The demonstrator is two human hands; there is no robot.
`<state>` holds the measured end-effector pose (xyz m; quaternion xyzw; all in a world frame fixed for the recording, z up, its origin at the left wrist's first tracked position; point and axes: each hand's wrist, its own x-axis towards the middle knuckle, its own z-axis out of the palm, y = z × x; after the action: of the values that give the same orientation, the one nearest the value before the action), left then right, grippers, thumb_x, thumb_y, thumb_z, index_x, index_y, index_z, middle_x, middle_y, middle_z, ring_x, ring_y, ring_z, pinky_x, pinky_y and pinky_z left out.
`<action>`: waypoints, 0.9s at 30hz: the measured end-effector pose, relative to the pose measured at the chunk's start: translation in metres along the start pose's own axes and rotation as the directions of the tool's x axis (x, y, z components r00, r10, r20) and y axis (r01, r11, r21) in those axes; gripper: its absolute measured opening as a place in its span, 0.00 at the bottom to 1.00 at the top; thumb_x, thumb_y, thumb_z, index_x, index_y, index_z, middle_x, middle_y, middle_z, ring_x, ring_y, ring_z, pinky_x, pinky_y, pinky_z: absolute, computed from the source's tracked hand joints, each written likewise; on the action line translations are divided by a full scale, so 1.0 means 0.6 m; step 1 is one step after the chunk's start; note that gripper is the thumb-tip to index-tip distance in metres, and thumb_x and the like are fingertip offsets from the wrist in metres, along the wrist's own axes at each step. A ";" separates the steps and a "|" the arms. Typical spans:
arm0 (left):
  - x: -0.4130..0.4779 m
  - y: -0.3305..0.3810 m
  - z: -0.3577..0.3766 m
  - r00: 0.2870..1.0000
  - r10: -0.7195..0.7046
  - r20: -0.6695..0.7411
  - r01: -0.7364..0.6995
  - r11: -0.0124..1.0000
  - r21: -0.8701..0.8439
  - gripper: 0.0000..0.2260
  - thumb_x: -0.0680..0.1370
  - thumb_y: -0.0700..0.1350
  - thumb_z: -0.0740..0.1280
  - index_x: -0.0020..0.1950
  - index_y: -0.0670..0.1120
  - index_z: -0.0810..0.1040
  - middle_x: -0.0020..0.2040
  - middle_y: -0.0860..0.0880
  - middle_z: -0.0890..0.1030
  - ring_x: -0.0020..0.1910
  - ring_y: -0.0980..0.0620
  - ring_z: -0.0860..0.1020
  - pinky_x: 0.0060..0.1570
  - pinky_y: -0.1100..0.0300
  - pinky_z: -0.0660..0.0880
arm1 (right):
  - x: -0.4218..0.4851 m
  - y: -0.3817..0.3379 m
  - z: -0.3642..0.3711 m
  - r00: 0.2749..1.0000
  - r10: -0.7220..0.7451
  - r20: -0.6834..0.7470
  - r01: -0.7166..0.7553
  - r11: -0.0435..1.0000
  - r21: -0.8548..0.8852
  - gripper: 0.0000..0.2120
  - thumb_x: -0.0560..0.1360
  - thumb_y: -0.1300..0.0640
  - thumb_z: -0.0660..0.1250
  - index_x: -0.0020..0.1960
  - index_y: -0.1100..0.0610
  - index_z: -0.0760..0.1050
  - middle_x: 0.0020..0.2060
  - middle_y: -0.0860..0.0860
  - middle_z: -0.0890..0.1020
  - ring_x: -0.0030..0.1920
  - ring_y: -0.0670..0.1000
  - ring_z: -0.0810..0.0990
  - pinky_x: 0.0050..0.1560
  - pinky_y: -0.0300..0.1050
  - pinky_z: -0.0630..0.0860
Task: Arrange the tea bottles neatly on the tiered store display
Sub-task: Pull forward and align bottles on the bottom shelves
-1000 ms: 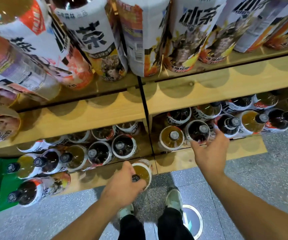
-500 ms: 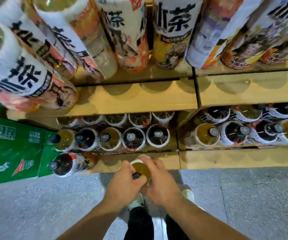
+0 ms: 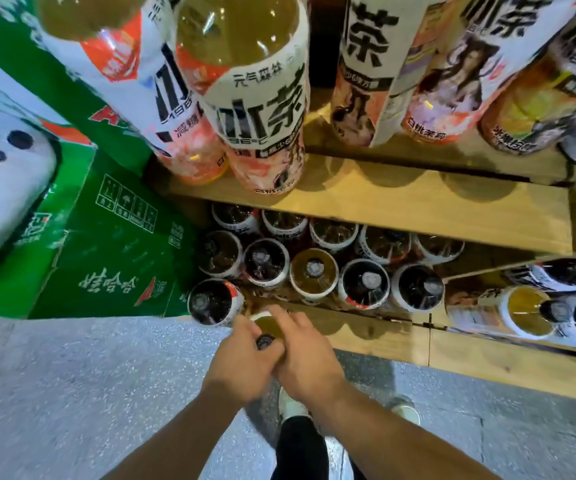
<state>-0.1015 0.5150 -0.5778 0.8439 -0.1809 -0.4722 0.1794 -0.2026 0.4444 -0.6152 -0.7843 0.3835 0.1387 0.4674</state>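
— Hands?
— Both hold one amber tea bottle point(image 3: 268, 328), left hand point(image 3: 241, 365) at its top, right hand point(image 3: 305, 355) round its shoulder, at the lowest tier's point(image 3: 376, 336) near edge.
— Why both?
— Likely steadying it upright, right of the dark bottle point(image 3: 210, 303).

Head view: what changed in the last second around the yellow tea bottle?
The right hand left the bottles further right on the lower wooden shelf, moved left and took hold of the dark-capped plastic bottle of yellow tea. The left hand kept its grip near the cap; the bottle stayed at the shelf's front edge.
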 end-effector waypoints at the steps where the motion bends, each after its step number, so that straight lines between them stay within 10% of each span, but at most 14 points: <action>1: 0.008 -0.006 -0.007 1.000 0.008 -0.001 -0.008 1.000 -0.015 0.12 0.76 0.49 0.69 0.47 0.51 0.64 0.37 0.46 0.82 0.29 0.51 0.78 0.33 0.51 0.77 | 0.008 -0.008 0.002 1.000 0.003 0.004 -0.003 1.000 -0.013 0.37 0.75 0.57 0.67 0.79 0.44 0.55 0.68 0.52 0.68 0.62 0.57 0.76 0.59 0.47 0.73; 18: 0.035 -0.019 -0.040 0.996 0.085 0.007 -0.083 0.984 -0.158 0.08 0.80 0.50 0.63 0.51 0.63 0.65 0.38 0.48 0.83 0.35 0.50 0.83 0.44 0.44 0.81 | 0.046 -0.043 -0.004 0.983 0.157 -0.098 -0.153 0.987 0.048 0.36 0.72 0.59 0.69 0.76 0.45 0.58 0.65 0.50 0.77 0.63 0.57 0.77 0.61 0.52 0.75; 22: 0.020 -0.005 -0.071 0.957 0.237 -0.166 -0.189 0.946 0.262 0.06 0.81 0.48 0.61 0.55 0.54 0.65 0.41 0.51 0.78 0.36 0.53 0.77 0.33 0.58 0.71 | 0.050 -0.039 -0.004 0.971 0.205 -0.125 -0.191 0.975 0.110 0.32 0.67 0.49 0.79 0.64 0.45 0.64 0.56 0.46 0.81 0.57 0.51 0.81 0.59 0.50 0.78; 27: 0.013 -0.012 -0.112 0.954 0.223 -0.201 -0.047 0.770 0.636 0.18 0.81 0.52 0.60 0.67 0.53 0.57 0.57 0.46 0.73 0.47 0.44 0.80 0.38 0.54 0.70 | 0.044 -0.045 -0.012 0.975 0.195 -0.106 -0.192 0.981 0.040 0.37 0.69 0.47 0.79 0.71 0.48 0.62 0.67 0.49 0.71 0.65 0.55 0.77 0.68 0.52 0.74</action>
<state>-0.0389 0.5261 -0.5541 0.8952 -0.3619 -0.2544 -0.0539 -0.1660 0.4329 -0.6096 -0.7427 0.4852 0.1344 0.4416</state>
